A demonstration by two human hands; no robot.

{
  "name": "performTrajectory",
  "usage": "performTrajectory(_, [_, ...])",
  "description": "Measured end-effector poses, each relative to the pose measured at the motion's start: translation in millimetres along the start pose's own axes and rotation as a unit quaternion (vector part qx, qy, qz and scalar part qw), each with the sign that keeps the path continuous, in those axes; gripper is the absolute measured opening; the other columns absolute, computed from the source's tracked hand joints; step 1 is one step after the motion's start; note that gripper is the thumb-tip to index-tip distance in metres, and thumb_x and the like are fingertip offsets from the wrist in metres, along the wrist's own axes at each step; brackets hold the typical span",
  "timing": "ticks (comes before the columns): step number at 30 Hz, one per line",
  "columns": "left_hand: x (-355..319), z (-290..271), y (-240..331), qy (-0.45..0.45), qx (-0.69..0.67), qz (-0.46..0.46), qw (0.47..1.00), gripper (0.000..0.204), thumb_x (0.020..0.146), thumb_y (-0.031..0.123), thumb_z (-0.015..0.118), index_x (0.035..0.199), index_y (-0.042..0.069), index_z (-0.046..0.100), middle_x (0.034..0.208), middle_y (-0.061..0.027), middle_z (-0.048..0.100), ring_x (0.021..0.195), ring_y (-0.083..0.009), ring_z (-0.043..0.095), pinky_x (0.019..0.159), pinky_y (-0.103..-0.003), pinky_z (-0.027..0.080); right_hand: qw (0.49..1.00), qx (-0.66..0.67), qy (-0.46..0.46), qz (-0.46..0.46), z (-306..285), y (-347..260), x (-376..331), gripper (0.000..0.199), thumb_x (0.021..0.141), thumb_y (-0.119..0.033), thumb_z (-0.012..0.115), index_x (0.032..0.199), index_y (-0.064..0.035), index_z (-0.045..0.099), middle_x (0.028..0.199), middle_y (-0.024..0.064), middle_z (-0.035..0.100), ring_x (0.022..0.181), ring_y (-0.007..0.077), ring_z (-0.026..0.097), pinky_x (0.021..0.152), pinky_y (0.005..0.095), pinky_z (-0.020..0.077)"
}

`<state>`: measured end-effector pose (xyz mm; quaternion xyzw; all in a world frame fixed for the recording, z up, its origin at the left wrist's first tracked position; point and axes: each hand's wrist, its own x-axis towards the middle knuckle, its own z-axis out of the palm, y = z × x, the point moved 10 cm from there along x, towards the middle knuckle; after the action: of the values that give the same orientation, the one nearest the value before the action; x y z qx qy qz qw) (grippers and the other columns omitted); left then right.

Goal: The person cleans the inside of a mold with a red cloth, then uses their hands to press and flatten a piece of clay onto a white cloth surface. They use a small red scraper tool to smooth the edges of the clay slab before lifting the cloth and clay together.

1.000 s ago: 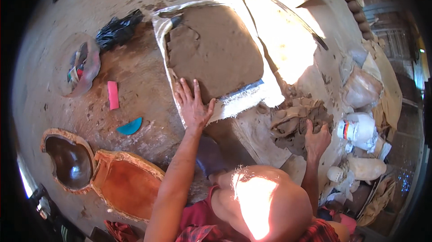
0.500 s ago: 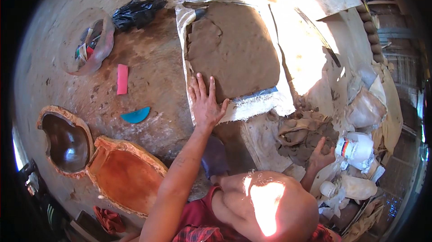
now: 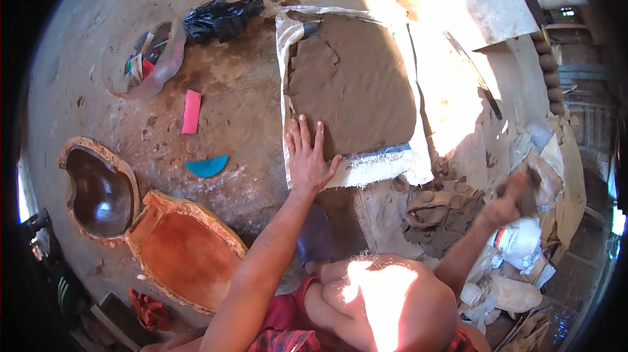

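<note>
One flat brown clay slab (image 3: 353,84) lies already spread on white cloth (image 3: 386,169); left hand (image 3: 307,159) rests splayed, empty, at its near edge, right hand (image 3: 513,198) beyond it, grip closed on a clay lump (image 3: 526,188).

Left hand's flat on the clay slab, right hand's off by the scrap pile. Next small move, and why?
Probably bring the right hand back to the clay slab. It seems to grip a dark lump beside the clay scraps, while the left hand lies flat on the slab's near edge, holding it on the white cloth.

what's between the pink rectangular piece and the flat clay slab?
Head view: only bare, stained floor between the pink rectangular piece and the flat brown clay slab, then the white cloth's edge under the slab.
</note>
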<state>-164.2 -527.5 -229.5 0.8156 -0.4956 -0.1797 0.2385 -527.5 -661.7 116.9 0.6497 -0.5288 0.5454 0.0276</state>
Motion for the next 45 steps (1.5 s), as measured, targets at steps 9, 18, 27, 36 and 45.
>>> performTrajectory(9, [-1,-6,-4,0.029,-0.006,-0.003,1.000,0.095,0.098,0.061,0.074,0.173,0.011,0.044,0.185,-0.0265,0.018,0.171,-0.0476,0.018,0.137,-0.062,0.020,0.929,0.309,-0.174,0.109,242,-142,-32,0.028,0.097,-0.001,0.086,0.119,0.0022,0.070,0.117,0.0090,0.076,0.105,0.0144,0.069,0.093,0.0344,0.0595])
performTrajectory(18, [4,-3,-9,0.028,-0.045,-0.017,0.998,0.093,0.099,0.062,0.073,0.173,0.013,0.044,0.183,-0.0270,0.024,0.170,-0.0495,0.021,0.136,-0.063,0.019,0.934,-0.059,-0.349,-0.041,426,-59,-151,0.051,0.098,-0.050,0.085,0.106,0.0003,0.081,0.125,0.0269,0.075,0.119,0.0421,0.074,0.097,0.0512,0.0588])
performTrajectory(27, [59,-10,-12,0.107,-0.045,-0.075,0.990,0.078,0.104,0.050,0.070,0.173,0.020,0.046,0.185,-0.0186,0.028,0.169,-0.0510,0.020,0.136,-0.065,0.017,0.934,0.049,-0.218,-0.280,472,-122,-133,0.068,0.105,-0.062,0.069,0.137,-0.0032,0.072,0.130,0.0193,0.068,0.133,0.0422,0.060,0.115,0.0605,0.0422])
performTrajectory(36, [54,8,-33,0.038,0.018,-0.107,0.993,0.077,0.104,0.061,0.065,0.171,0.028,0.049,0.185,-0.0137,0.030,0.169,-0.0514,0.021,0.135,-0.067,0.015,0.875,0.153,-0.431,-0.159,557,-104,-168,0.123,0.098,-0.096,0.036,0.178,-0.0026,0.025,0.180,0.0350,0.023,0.168,0.0522,0.021,0.137,0.0644,0.0152])
performTrajectory(45, [59,13,-21,0.024,0.013,-0.103,0.994,0.078,0.103,0.062,0.067,0.171,0.028,0.049,0.184,-0.0145,0.032,0.167,-0.0537,0.024,0.133,-0.070,0.018,0.842,-0.112,-0.491,-0.195,631,-70,-193,0.113,0.103,-0.086,0.047,0.180,-0.0076,0.021,0.185,0.0309,0.016,0.171,0.0544,0.009,0.132,0.0774,0.0053])
